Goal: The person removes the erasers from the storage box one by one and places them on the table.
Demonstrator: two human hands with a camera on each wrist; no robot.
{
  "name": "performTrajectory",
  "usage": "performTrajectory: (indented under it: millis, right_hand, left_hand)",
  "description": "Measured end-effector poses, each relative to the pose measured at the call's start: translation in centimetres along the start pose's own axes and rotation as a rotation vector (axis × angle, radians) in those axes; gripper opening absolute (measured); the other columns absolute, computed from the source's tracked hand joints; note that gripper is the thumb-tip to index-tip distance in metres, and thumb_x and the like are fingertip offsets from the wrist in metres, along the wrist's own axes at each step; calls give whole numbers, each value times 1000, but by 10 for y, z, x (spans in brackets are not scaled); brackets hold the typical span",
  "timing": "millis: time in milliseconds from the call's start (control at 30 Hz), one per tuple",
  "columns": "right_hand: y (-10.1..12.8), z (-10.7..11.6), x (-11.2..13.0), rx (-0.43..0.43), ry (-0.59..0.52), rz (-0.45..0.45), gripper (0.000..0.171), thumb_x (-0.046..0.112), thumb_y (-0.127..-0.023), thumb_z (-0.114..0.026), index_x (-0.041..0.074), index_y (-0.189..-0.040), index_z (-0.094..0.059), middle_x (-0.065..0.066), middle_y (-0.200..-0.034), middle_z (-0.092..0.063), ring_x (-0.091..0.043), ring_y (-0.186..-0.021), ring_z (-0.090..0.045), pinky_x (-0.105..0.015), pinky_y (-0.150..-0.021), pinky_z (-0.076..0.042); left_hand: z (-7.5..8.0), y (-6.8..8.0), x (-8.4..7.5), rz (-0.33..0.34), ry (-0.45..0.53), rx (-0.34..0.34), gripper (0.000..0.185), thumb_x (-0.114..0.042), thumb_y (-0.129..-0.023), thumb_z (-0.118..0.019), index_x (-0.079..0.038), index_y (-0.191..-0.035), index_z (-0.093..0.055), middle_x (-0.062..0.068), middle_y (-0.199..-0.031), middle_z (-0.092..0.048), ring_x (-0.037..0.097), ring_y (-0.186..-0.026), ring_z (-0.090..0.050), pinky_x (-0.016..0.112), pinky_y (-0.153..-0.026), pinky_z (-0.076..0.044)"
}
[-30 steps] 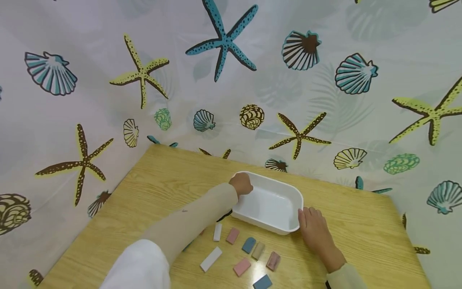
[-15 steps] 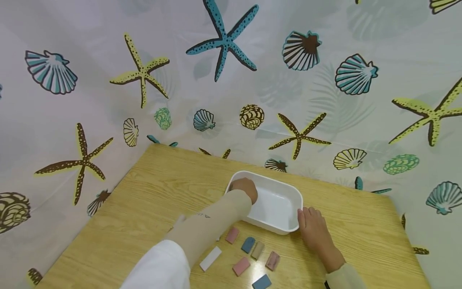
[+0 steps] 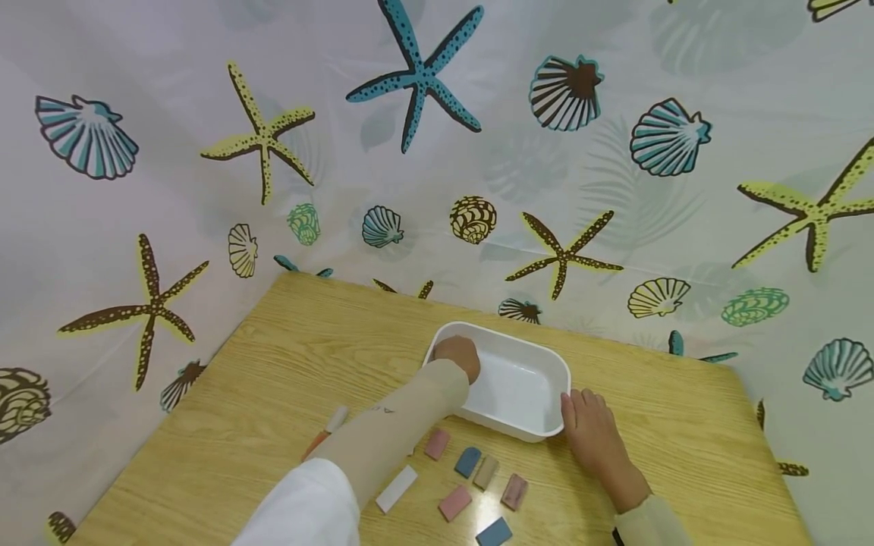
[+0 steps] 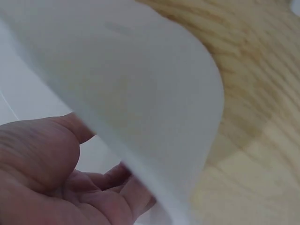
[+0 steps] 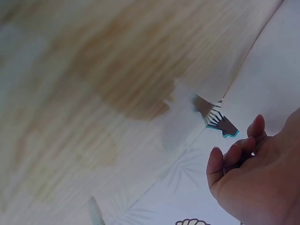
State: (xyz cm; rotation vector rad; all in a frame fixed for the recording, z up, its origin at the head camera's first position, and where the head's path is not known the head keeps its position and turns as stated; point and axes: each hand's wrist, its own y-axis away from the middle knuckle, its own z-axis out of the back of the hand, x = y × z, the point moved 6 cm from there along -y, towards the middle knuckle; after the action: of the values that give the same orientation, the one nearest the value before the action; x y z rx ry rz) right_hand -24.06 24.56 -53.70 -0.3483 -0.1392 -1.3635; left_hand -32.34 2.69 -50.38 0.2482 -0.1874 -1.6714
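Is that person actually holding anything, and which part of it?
The left hand grips the white tray by its left rim. The right hand rests against the tray's front right corner, fingers straight, gripping nothing.

Your wooden surface (image 3: 287, 364) carries a white tray (image 3: 526, 433) near its far edge, with small coloured blocks (image 3: 467, 462) scattered just in front.

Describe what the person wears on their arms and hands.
Both hands are bare: the left hand and right hand carry no gloves or rings that show. Snug beige sleeves cover both forearms to the wrists, and a white upper sleeve tops the left one.
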Motion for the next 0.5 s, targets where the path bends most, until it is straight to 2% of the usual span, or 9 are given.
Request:
performTrajectory:
  millis: [67,133,233,300,367,433,500]
  right_hand:
    - [0,0,0,-3,1,2,46,35,-102,-20,3,-96,-52,-4,-77,-40,-24,-74,-36,-34,-61,-29]
    - [0,0,0,-3,-2,2,46,35,-102,-20,3,-97,-52,-4,-77,-40,-24,-74,-36,-34,-61,-29]
    - [1,0,0,1,-8,2,46,35,-102,-20,2,-98,-52,-4,-78,-41,-24,-75,-37,-34,-62,-29]
    - [0,-1,0,4,-10,2,47,35,-102,-20,2,-99,-53,-4,-79,-41,-25,-76,-37,-35,-63,-29]
    - [0,0,0,8,-11,-1,47,36,-102,-19,2,-100,-52,-5,-79,-41,-25,-76,-37,-35,-63,-29]
    - [0,0,0,11,-14,-7,48,36,-102,-19,2,-100,-52,-5,-80,-41,-25,-76,-37,-35,-63,-29]
    - [1,1,0,14,-15,-11,49,37,-102,-19,2,-101,-52,-5,-80,-41,-25,-76,-37,-35,-63,-29]
  left_hand:
    - [-5,-4,3,-1,44,8,23,-18,-95,-48,-7,-93,-68,4,-86,-65,12,-72,-58,31,-63,-50]
    - [-12,-10,5,2,115,12,23,-16,-94,-48,-6,-88,-68,5,-81,-64,14,-69,-56,31,-63,-49]
    - [-26,-24,8,-30,270,33,20,-12,-89,-55,-5,-73,-64,4,-65,-58,13,-55,-51,27,-51,-44]
    - [-31,-29,10,-47,380,79,24,-12,-85,-60,-6,-61,-58,2,-53,-52,12,-45,-46,25,-43,-39]
    - [-33,-30,11,-56,475,144,27,-13,-81,-64,-7,-57,-53,2,-48,-48,11,-41,-42,22,-40,-34]
    - [-31,-27,14,-44,552,210,29,-16,-81,-64,-9,-55,-53,1,-46,-48,10,-41,-42,21,-41,-32]
    - [-25,-20,15,-28,635,263,24,-17,-80,-64,-7,-60,-57,2,-51,-51,11,-46,-44,21,-45,-33]
